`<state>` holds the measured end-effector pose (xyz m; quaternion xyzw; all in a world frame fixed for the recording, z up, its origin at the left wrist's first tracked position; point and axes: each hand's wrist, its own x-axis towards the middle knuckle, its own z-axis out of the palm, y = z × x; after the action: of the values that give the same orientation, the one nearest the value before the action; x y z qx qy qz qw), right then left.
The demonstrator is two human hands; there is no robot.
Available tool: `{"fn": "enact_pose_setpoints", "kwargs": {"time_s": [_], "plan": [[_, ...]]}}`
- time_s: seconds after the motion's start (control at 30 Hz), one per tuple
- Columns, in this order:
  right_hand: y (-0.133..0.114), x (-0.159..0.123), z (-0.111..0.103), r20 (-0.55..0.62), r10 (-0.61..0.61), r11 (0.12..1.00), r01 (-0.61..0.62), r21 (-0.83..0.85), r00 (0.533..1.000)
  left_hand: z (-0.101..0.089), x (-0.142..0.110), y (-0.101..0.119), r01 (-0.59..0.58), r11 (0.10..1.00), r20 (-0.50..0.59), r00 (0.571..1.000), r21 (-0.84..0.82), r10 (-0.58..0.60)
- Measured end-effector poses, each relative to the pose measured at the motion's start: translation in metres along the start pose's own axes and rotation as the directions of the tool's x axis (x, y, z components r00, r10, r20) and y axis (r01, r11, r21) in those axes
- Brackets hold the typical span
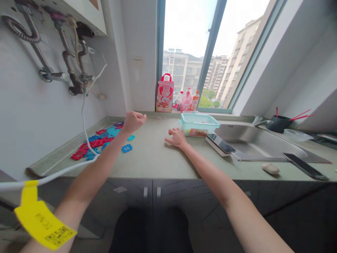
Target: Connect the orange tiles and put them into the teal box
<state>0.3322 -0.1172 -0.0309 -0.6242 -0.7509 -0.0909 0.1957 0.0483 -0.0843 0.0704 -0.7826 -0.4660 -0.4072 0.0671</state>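
1. Our left hand [133, 121] is curled into a closed fist, raised just above the table [152, 154]; whether anything sits inside the grip we cannot tell.
2. Our right hand [177, 137] rests palm down on the table, fingers spread and holding nothing, just beside the teal-lidded plastic box [198, 124].
3. Below and to the left of the fist lies a scatter of red and blue interlocking tiles [101, 142] (one blue piece sits a little apart from the rest, nearer the middle of the table), with a white cable [84, 116] trailing across them from the wall pipes [63, 52].
4. Right of the box, a phone-like device [220, 144] lies at the sink [252, 142] edge; a second dark device [304, 166] and a pale oval object [270, 168] lie farther right.
5. On the window sill stand a pink-and-red bag [165, 94] and several bottles [187, 100].
6. A yellow tag [39, 219] hangs near our left forearm.
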Motion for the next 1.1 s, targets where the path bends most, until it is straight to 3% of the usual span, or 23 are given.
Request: {"fn": "enact_pose_setpoints", "kwargs": {"time_s": [0.13,0.2,0.27,0.43,0.53,0.7,0.9,1.1], "plan": [[0.000,0.002,0.003,0.048,0.045,0.998,-0.042,-0.049,0.998,-0.031,-0.045,-0.028,-0.049,0.999,0.092,0.994,-0.012,0.050],[0.001,0.004,0.007,0.072,0.058,0.997,-0.054,-0.056,0.996,-0.045,-0.073,-0.050,-0.074,0.996,0.229,0.972,0.058,0.059],[0.003,0.007,0.010,0.089,0.057,0.997,-0.052,-0.056,0.994,-0.059,-0.098,-0.074,-0.047,0.982,0.255,0.967,0.182,-0.001],[0.005,0.009,0.012,0.119,0.035,0.999,-0.031,-0.042,0.992,-0.084,-0.125,-0.112,-0.071,0.980,0.433,0.901,0.184,-0.016],[0.005,0.007,0.011,0.120,0.020,0.999,-0.016,-0.034,0.993,-0.080,-0.128,-0.108,-0.087,0.983,0.554,0.832,0.163,-0.018],[0.004,0.004,0.010,0.109,-0.009,1.000,0.011,-0.018,0.994,-0.059,-0.128,-0.091,-0.222,0.969,0.681,0.727,0.106,0.092],[0.001,-0.001,0.011,0.102,-0.083,0.996,0.080,0.031,0.991,-0.055,-0.133,-0.095,-0.213,0.972,0.671,0.736,0.096,0.095],[-0.005,-0.014,0.015,0.079,-0.266,0.952,0.249,0.176,0.961,-0.052,-0.138,-0.080,-0.250,0.967,0.662,0.717,-0.051,0.220]]}}
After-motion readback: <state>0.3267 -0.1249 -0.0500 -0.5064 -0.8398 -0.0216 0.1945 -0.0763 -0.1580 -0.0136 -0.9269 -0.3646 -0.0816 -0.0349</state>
